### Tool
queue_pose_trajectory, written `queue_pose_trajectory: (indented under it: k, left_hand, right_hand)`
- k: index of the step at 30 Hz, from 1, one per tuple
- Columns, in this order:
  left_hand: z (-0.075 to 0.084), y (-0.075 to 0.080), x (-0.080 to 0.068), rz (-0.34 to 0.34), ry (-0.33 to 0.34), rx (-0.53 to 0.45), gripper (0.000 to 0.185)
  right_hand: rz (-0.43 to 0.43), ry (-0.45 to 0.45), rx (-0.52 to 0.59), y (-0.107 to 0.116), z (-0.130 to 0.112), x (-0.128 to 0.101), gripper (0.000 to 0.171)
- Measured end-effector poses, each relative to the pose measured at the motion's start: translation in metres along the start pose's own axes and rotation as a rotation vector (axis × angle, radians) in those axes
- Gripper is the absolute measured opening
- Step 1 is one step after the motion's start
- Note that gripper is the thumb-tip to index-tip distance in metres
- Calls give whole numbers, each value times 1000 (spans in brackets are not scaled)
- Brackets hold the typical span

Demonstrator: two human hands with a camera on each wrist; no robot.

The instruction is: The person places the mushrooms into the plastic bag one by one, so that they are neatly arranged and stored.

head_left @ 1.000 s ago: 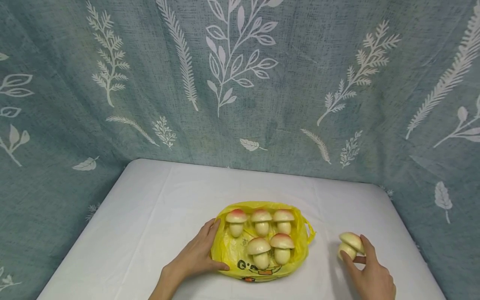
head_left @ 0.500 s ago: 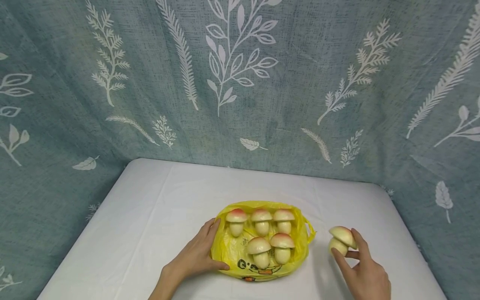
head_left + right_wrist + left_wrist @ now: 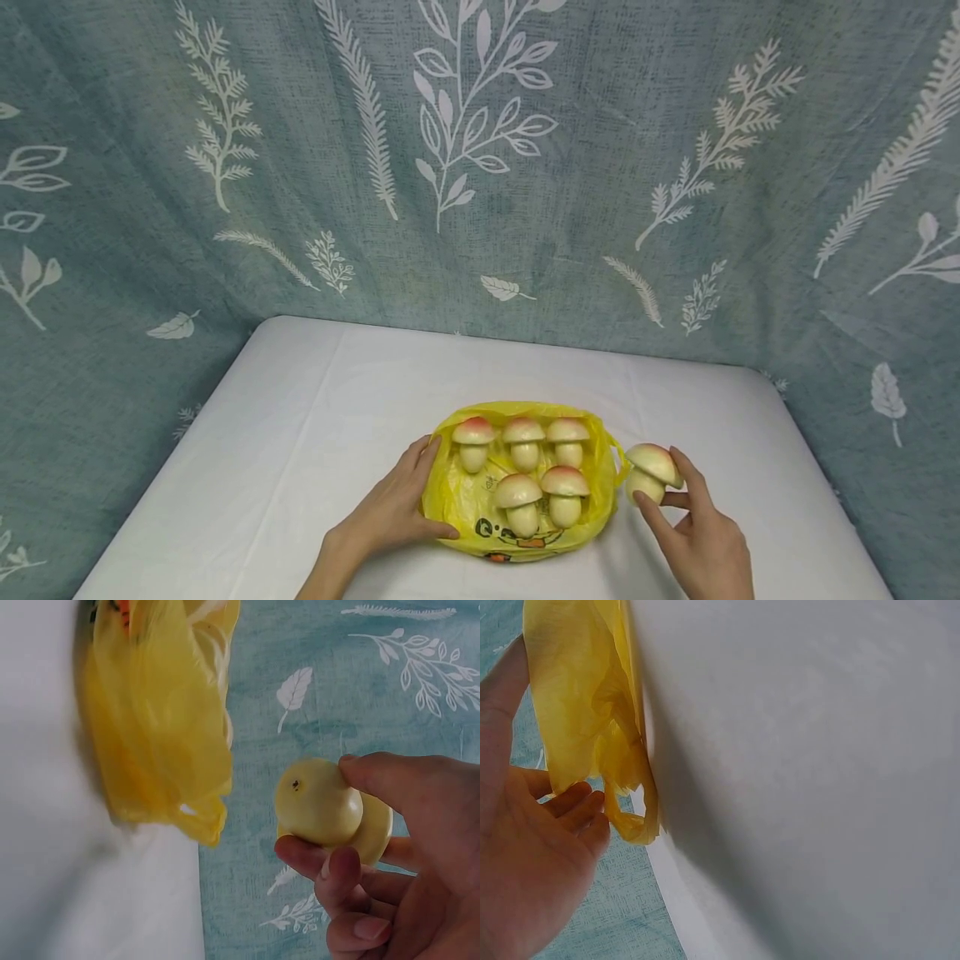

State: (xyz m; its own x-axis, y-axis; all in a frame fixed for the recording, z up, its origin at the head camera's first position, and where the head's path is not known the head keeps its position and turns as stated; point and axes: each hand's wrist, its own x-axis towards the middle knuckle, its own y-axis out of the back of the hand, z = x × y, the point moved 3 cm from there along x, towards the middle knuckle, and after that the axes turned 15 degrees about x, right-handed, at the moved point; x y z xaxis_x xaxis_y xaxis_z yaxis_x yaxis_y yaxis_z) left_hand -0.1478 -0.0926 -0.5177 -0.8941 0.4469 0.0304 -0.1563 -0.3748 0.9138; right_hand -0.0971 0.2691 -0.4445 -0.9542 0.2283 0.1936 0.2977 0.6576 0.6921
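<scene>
A yellow plastic bag (image 3: 459, 500) lies opened out on the table, with several toy mushrooms (image 3: 517, 493) inside, their cream stems and red-tinged caps showing. Its left side is held by my left hand (image 3: 393, 504), thumb along the front and fingers at the back rim; the left wrist view shows curled fingers (image 3: 576, 802) by the bag's edge. My right hand (image 3: 701, 533) pinches another toy mushroom (image 3: 651, 471) between thumb and fingers, just right of the bag and tilted. In the right wrist view the round stem end of this mushroom (image 3: 319, 799) faces the camera.
A loop handle (image 3: 621, 465) sticks out from the bag's right end, close to the held mushroom. White cloth covers the table (image 3: 337, 400). Behind it and at both sides hangs a blue-green leaf-patterned curtain (image 3: 480, 250).
My right hand has carried the mushroom leftward and slightly up in the head view, from well right of the bag to beside its handle. My left hand and the bag stay put.
</scene>
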Motion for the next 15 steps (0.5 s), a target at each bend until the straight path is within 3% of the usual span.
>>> queue_pose_trajectory:
  k: [7,15]
  left_hand:
    - [0,0,0,-4,-1,-12,127]
    - [0,1,0,5,-3,-16,127]
  right_hand:
    - [-10,110,55,-9,-17,-3,71]
    - [-49,165,119,-23,-35,-7,72]
